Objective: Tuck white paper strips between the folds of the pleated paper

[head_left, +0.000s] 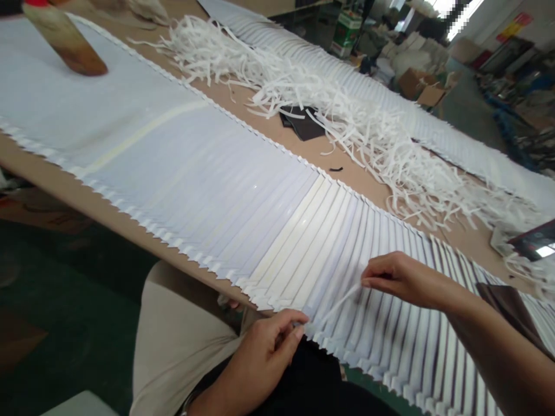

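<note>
A long row of overlapping white sheets (208, 167) lies along the near edge of the brown table (264, 121), its notched border at that edge. The right hand (401, 280) is above the row, thumb and forefinger pinching the end of a thin white strip (342, 303), which slants down toward the left hand (271, 346). The left hand is at the row's near border, thumb and forefinger close together; I cannot tell whether they pinch a sheet's tip or only press on it. Toward the table's left end, a bottle (73, 46) with a red cap and brown contents rests on the sheets. A brown piece (511, 312) lies across the row, near the right forearm. Between the row and the table's far edge spreads a tangled heap of white strips (281, 75), with dark flat pieces (306, 124) partly under it and a small black scrap (336, 169) nearer the row. Another row of white sheets (399, 104) runs beyond the heap, and a green can (347, 32) is behind that.
</note>
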`<state>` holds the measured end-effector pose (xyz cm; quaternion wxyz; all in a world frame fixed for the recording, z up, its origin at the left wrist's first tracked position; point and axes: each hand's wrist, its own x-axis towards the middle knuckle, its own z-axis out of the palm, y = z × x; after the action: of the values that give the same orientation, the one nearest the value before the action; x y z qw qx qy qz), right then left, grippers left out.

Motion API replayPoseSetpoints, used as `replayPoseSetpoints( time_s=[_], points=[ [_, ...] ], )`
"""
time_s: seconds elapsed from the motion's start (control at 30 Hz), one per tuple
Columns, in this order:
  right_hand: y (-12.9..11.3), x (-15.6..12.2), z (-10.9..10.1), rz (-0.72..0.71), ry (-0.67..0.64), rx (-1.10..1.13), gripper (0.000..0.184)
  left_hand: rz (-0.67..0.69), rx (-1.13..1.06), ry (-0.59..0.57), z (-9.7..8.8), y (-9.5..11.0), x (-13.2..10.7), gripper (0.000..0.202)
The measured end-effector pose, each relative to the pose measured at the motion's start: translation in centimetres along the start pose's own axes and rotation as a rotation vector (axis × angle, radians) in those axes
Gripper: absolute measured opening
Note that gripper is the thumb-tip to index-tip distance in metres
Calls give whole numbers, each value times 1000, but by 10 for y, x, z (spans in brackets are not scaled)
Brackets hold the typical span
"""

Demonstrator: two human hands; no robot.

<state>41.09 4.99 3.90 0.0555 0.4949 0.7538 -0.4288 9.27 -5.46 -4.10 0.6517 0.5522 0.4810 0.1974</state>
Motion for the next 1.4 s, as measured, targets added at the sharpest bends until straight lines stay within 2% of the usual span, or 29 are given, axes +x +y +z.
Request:
replayPoseSetpoints(
  time_s=[0.07,0.13,0.27,0.33,0.47,0.6,0.67,0.73,0.83,0.9,0.97,1.0,1.1,1.23,1.3,1.4],
  points=[
    [29,-10,-22,160,81,-136,33,4,48,36,-1,-4,1,42],
    [60,-13,-47,281,228,-240,30,-12,73,66,-3,-9,1,45],
    [100,11,-82,350,624,-309,34,-3,109,100,-4,-14,-1,45],
    [109,33,-86,394,769,-333,36,27,132,129,-3,-13,-2,43],
    [117,66,-87,415,841,-328,27,71,154,197,-3,-10,-4,39],
    [115,57,-94,373,936,-277,17,90,160,241,-7,-6,-4,36],
    [101,40,-94,290,913,-159,17,118,162,254,-8,1,-1,33],
    [73,22,-84,181,809,-85,18,202,165,280,-8,12,4,28],
    [11,3,-51,-14,620,-159,19,434,172,340,-2,38,16,27],
    [-30,-3,-25,-130,431,-148,19,558,196,331,3,56,25,37],
    [-60,-7,-6,-239,291,-147,19,595,225,271,5,71,31,44],
    [-68,-10,-1,-277,257,-157,20,586,230,230,5,75,32,40],
    [-65,-15,-4,-290,265,-191,20,462,202,166,-1,71,28,28],
    [-29,-9,-20,-213,297,-222,22,255,73,237,-5,46,13,32],
    [-18,1,-21,-207,307,-314,25,188,9,248,0,35,10,31],
    [-21,22,-11,-258,382,-570,26,106,-34,239,9,29,14,30]
  ],
)
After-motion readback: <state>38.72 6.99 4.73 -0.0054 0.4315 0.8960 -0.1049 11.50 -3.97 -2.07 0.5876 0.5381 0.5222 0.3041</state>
